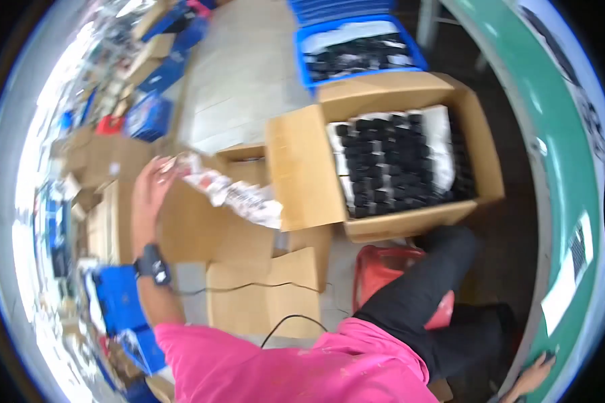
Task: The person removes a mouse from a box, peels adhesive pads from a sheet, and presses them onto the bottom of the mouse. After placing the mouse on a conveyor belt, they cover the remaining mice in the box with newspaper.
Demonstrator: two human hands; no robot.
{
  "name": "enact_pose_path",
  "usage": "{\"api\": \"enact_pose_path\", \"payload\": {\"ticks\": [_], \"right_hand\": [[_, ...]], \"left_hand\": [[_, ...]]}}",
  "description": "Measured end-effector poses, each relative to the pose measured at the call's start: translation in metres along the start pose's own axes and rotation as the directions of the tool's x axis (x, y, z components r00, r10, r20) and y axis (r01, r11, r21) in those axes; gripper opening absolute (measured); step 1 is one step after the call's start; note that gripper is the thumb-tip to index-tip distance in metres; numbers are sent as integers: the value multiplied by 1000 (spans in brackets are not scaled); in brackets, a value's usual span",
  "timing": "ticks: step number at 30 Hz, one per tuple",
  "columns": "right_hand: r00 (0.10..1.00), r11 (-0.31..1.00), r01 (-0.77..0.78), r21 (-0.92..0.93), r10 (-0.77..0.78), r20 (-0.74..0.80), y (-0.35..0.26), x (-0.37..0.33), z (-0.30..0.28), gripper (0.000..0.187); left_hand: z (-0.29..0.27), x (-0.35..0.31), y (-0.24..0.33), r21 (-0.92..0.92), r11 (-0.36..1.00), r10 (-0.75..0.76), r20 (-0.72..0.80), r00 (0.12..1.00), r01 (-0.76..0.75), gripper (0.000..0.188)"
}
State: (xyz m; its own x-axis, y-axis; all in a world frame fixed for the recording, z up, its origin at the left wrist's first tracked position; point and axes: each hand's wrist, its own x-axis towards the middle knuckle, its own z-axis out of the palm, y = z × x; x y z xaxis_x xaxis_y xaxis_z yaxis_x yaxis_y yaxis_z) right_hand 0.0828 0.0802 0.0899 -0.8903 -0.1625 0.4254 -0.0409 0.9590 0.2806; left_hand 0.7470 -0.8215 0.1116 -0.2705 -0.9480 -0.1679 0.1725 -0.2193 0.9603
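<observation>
My left hand (pixel 156 180), its arm stretched out to the left, grips one end of a long crumpled white strip (pixel 249 201) with dark and reddish marks; it looks like plastic or paper. The strip's other end reaches the flap of a cardboard box (pixel 307 168). Inside that box stand rows of black pieces (pixel 390 161) with white sheets around them. My right hand (pixel 532 377) is far off at the lower right, by the green table. A small dark thing shows at its fingertips, too blurred to name.
An open, emptier cardboard box (pixel 195 232) lies under the strip. A blue crate (pixel 363 75) of dark pieces stands behind the full box. There is a red stool (pixel 373 265) by my leg. The green table (pixel 551 201) curves along the right. Blue bins (pixel 117 295) line the left.
</observation>
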Motion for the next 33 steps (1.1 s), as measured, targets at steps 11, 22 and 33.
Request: {"api": "enact_pose_path", "payload": {"ticks": [11, 22, 33], "right_hand": [[1000, 999, -11, 46, 10, 11, -88, -8, -33, 55], [989, 991, -117, 71, 123, -82, -123, -17, -61, 62], [948, 946, -301, 117, 310, -66, -76, -18, -59, 55]], "left_hand": [[225, -61, 31, 136, 940, 238, 390, 889, -312, 54], [626, -188, 46, -218, 966, 222, 975, 11, -141, 50], [925, -315, -65, -153, 951, 167, 986, 29, -270, 44]]}}
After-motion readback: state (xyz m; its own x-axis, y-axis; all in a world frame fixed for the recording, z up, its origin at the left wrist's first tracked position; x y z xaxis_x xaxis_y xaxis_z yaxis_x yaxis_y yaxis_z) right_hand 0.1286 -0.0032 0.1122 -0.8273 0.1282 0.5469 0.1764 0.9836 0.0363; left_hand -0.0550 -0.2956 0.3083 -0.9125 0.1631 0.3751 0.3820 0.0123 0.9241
